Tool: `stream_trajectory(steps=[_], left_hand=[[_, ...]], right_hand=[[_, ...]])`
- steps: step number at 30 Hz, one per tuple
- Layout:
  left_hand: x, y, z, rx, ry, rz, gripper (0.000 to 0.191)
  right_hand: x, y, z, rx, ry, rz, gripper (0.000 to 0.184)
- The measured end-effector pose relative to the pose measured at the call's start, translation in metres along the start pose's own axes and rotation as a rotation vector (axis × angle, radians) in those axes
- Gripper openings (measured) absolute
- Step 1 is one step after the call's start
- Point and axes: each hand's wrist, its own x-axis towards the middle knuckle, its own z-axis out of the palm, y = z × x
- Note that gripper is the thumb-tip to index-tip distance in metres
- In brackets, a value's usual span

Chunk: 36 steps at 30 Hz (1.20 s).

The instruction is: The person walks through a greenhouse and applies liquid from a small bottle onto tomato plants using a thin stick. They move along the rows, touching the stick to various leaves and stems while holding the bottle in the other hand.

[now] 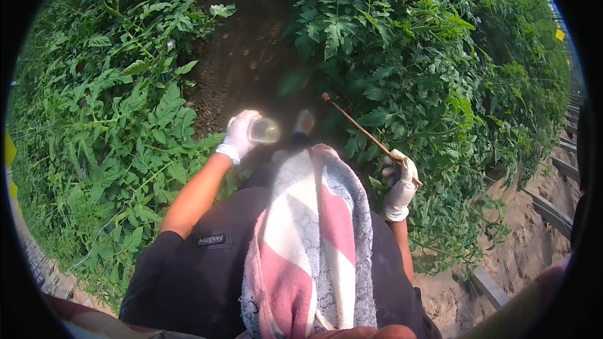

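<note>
My left hand (pixel 240 135), in a thin whitish glove, is closed around a small clear cup or jar (pixel 265 131) tilted to the right; what it holds inside I cannot tell. In my right hand (pixel 401 182), also in a pale glove, is a thin brown stick (pixel 360 128). It points up and left, and its knobby brown tip (pixel 325 97) is near the leaves of the right-hand row of tomato plants (pixel 414 70). The two hands are well apart, on either side of a pink, white and grey scarf (pixel 311 245) hanging from me.
Another dense row of tomato plants (pixel 108 127) stands on my left. Between the rows runs a brown soil path (pixel 245 42), with a shoe (pixel 305 122) on it. Strings and grey beams (pixel 551 212) lie at the lower right, beside a pale earthen surface (pixel 513 245). A yellow card (pixel 559 34) hangs far right.
</note>
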Motion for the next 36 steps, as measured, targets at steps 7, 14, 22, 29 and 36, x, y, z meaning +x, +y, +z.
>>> stream_trajectory(steps=[7, 14, 22, 29, 36], left_hand=[[0.102, -0.009, -0.032, 0.033, -0.095, 0.034, 0.055], [0.143, -0.034, -0.017, -0.573, -0.365, -0.288, 0.049], [0.194, 0.042, 0.012, 0.114, -0.826, 0.425, 0.044], [0.198, 0.041, 0.098, -0.062, -1.171, 0.350, 0.052], [0.131, 0.112, 0.179, -0.029, -1.453, 0.389, 0.056]], right_hand=[[0.061, -0.008, 0.006, 0.117, 0.109, 0.123, 0.032], [0.080, -0.023, 0.018, 0.167, 0.191, 0.118, 0.031], [-0.048, -0.006, 0.005, 0.207, 0.773, 0.133, 0.036], [-0.189, -0.005, 0.002, -0.013, 1.178, 0.081, 0.035], [-0.324, 0.034, -0.067, -0.278, 1.529, 0.162, 0.035]])
